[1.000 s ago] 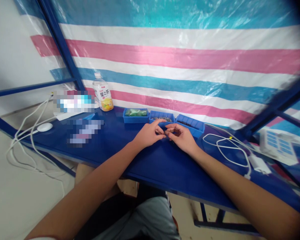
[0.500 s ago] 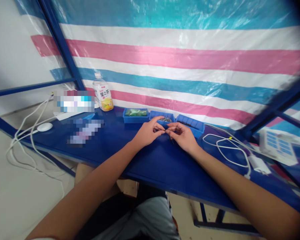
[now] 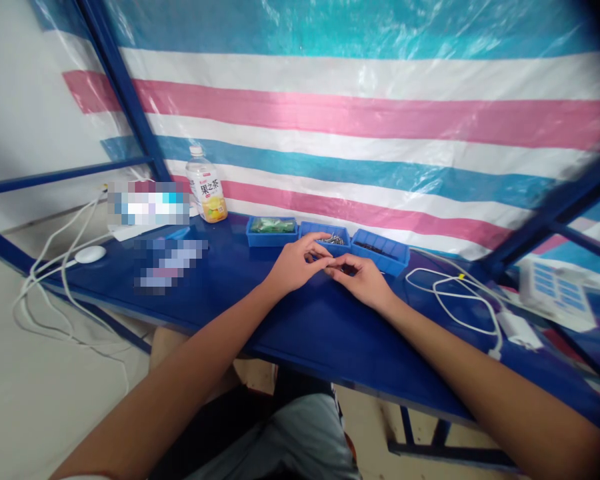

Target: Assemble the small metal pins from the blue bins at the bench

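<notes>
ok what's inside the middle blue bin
The middle blue bin holds small, thin, silvery pieces, seen in its right part; they are too small to identify. The left hand hides much of the bin's left part, so contents there cannot be seen.

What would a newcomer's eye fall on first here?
Probably the striped sheet, its blue, white and pink bands filling the background. Below it, the left hand and right hand have fingertips close together, before three blue bins. A bottle stands left of the bins.

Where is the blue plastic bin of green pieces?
In the head view, the green-filled bin stands beyond the left hand, left of the blue plastic bin of metallic pieces.
</notes>
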`<state>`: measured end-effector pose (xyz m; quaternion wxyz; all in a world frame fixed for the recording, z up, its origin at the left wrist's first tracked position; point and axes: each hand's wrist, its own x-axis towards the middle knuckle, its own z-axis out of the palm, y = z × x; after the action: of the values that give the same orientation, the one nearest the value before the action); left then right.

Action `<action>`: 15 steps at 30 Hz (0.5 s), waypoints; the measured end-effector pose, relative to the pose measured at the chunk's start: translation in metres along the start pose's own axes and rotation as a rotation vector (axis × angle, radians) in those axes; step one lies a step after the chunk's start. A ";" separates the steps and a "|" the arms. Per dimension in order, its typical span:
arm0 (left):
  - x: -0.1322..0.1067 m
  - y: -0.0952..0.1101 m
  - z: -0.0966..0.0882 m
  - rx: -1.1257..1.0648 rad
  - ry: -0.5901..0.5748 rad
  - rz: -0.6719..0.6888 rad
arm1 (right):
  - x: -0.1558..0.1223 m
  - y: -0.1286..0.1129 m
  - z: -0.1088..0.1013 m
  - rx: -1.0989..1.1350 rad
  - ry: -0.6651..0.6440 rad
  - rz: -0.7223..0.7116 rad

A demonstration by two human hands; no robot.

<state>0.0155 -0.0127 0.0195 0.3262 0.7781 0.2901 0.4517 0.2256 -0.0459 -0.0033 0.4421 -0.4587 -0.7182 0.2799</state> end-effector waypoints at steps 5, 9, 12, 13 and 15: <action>0.000 0.000 0.000 -0.003 0.003 -0.009 | 0.000 -0.001 0.000 0.010 0.002 -0.017; 0.000 -0.004 0.001 0.042 0.008 -0.011 | 0.000 0.002 -0.001 0.108 0.052 0.034; 0.000 -0.008 0.002 0.049 -0.010 0.031 | 0.001 0.004 -0.002 0.131 0.072 0.035; 0.000 -0.010 0.002 0.039 -0.013 0.042 | 0.001 0.004 -0.002 0.128 0.067 0.031; 0.001 -0.012 0.002 0.008 -0.015 0.042 | 0.001 0.004 -0.002 0.117 0.053 0.019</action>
<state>0.0158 -0.0050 0.0103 0.3157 0.7886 0.2733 0.4514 0.2292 -0.0432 -0.0054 0.4844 -0.4462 -0.6842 0.3132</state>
